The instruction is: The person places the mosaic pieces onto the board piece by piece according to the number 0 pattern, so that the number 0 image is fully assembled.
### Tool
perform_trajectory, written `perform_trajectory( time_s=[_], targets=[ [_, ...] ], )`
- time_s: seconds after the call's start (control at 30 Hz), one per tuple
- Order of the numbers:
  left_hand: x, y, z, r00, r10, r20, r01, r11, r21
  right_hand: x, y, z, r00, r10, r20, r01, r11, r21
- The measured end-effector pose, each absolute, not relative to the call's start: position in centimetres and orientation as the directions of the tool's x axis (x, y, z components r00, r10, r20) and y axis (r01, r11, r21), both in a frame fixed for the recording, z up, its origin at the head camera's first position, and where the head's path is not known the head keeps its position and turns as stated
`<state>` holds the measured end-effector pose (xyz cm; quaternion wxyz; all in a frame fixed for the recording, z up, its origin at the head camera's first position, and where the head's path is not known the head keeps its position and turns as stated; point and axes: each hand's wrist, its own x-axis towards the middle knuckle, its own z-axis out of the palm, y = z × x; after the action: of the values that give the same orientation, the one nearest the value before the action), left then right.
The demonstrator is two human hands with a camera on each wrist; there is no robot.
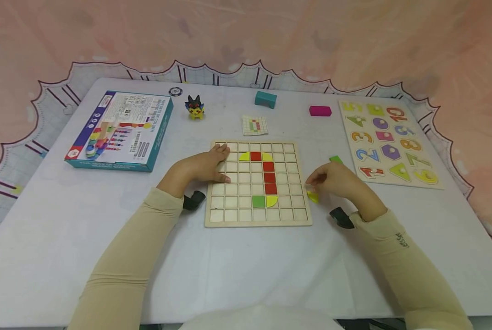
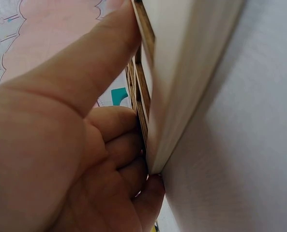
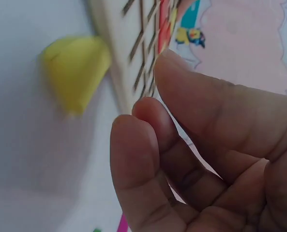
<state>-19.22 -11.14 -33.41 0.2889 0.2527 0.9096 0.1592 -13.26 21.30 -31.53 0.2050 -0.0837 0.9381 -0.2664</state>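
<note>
A wooden grid board lies flat in the middle of the table. Set in its cells are red squares, a green square and yellow quarter-circle pieces. My left hand rests on the board's left side, thumb and fingers spread apart over the frame; in the left wrist view the little finger reaches its edge. Just off the board's right edge, my right hand hovers with loosely bent fingers and nothing between them. Beside those fingertips, a loose yellow piece lies on the table.
A green piece lies beyond the right hand. A number puzzle board is at right, a boxed game at left. Behind the grid are a pattern card, a small figure, a teal block and a magenta block.
</note>
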Motion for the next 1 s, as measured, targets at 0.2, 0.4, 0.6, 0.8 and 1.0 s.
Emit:
perform_trajectory(
  time_s=[0.2,0.4,0.6,0.8,1.0],
  targets=[
    [-19.2,-11.2,-33.5,-0.707,0.55,-0.445,0.363,0.822,0.439,-12.9,22.2,-32.0,-0.879,-0.26,-0.399,-0.02,0.858,-0.514],
    [-19.1,-11.3,-33.3,-0.709,0.551,-0.44,0.365,0.821,0.44,-12.6,22.0,-32.2,-0.869,-0.289,-0.402,-0.049,0.858,-0.512],
    [-19.1,-11.2,-33.1,-0.713,0.545,-0.442,0.357,0.824,0.44,-12.7,21.8,-32.2,-0.876,-0.284,-0.39,-0.046,0.853,-0.519],
    [-19.2,-11.2,-33.2,-0.714,0.546,-0.439,0.355,0.822,0.445,-12.6,21.7,-32.4,-0.878,-0.273,-0.393,-0.025,0.846,-0.533],
    [-19.1,-11.3,-33.6,-0.714,0.552,-0.431,0.353,0.815,0.46,-12.3,21.7,-32.7,-0.883,-0.259,-0.392,-0.006,0.841,-0.542]
  ],
)
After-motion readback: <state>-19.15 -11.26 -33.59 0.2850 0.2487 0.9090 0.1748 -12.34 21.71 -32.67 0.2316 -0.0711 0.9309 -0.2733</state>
